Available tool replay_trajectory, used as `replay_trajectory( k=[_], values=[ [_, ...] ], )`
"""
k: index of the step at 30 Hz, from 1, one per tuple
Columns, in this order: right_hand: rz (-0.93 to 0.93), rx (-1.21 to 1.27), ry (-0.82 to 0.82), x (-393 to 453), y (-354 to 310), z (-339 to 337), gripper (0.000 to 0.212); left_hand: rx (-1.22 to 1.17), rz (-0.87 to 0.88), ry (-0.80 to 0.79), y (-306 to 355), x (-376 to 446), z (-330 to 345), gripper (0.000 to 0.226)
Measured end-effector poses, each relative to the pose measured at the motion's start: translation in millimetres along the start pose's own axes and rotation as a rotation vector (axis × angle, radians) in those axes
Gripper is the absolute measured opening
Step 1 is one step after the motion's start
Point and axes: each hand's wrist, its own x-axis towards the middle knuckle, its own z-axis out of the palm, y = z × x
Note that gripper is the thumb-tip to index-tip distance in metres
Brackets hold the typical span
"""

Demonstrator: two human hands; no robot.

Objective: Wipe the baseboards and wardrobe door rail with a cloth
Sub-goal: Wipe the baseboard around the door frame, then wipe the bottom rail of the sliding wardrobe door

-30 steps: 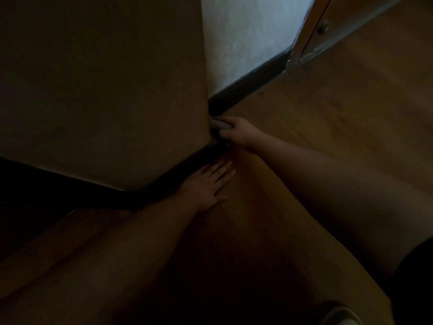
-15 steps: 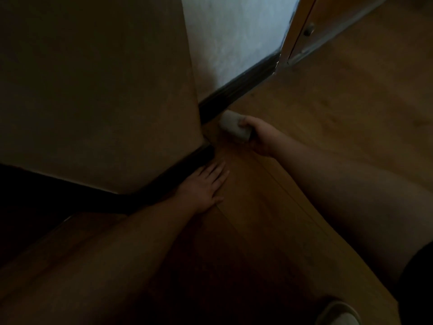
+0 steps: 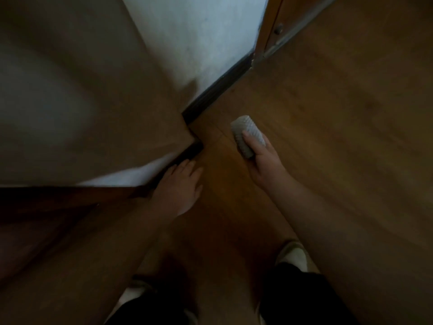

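Cloth: the folded, ribbed pale cloth [image 3: 246, 136] sits in the right hand [image 3: 264, 160], off the floor and apart from the wall corner [image 3: 187, 127], out to that corner's right.
Right grip: thumb on top, fingers curled under; the wad is firmly held, with its front end sticking out past the fingers.
Left grip: the left hand [image 3: 180, 188] lies flat on the wooden floor [image 3: 328, 113], fingers straight, holding nothing, just below the corner and beside the near baseboard [image 3: 185, 156].
Baseboards: a second dark strip, the far baseboard [image 3: 218, 95], runs from the corner up to the door frame [image 3: 267, 31].
Doing it well: lead with the free front end of the cloth, press it flat against the strip's face and top edge, and draw it in one long pass away from the corner.
Support: keep weight on the flat hand, so the wiping arm stays light.
Risk: in this dim light a missed stretch is hard to see; overlap the passes.
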Motion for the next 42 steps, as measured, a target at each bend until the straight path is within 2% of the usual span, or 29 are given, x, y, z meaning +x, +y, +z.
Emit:
replay_trajectory(
  k=[3,6,10,12,15,18,21,25,28,36,42],
  values=[
    [0.003,0.042,0.009,-69,-40,2,0.061,0.011,0.016,-0.015,18,-27,-54,0.054],
    [-0.041,-0.023,0.052,-132,-78,7,0.052,-0.012,-0.013,-0.017,45,-51,-115,0.054],
    [-0.161,-0.315,0.209,-213,-128,27,0.049,-0.071,-0.032,0.017,92,-96,-197,0.055],
    [-0.213,-0.456,0.208,-253,-154,39,0.042,-0.105,-0.039,0.033,113,-117,-238,0.055],
    [-0.273,-0.573,0.196,-314,-193,61,0.045,-0.176,-0.068,0.021,142,-158,-300,0.055],
    [-0.371,-0.642,0.178,-377,-234,87,0.046,-0.232,-0.006,0.064,170,-199,-362,0.055],
    [-0.457,-0.692,0.141,-435,-265,108,0.051,-0.145,0.126,0.129,192,-236,-411,0.052],
    [-0.530,-0.723,0.152,-497,-285,116,0.056,-0.029,0.256,0.225,207,-274,-454,0.053],
    [-0.577,-0.718,0.228,-535,-294,113,0.055,0.046,0.337,0.221,217,-291,-482,0.051],
    [-0.701,-0.635,0.400,-591,-353,74,0.053,0.232,0.523,0.327,304,-264,-546,0.051],
    [-0.814,-0.735,0.421,-609,-410,22,0.058,0.291,0.496,0.270,379,-235,-573,0.065]
  ],
)
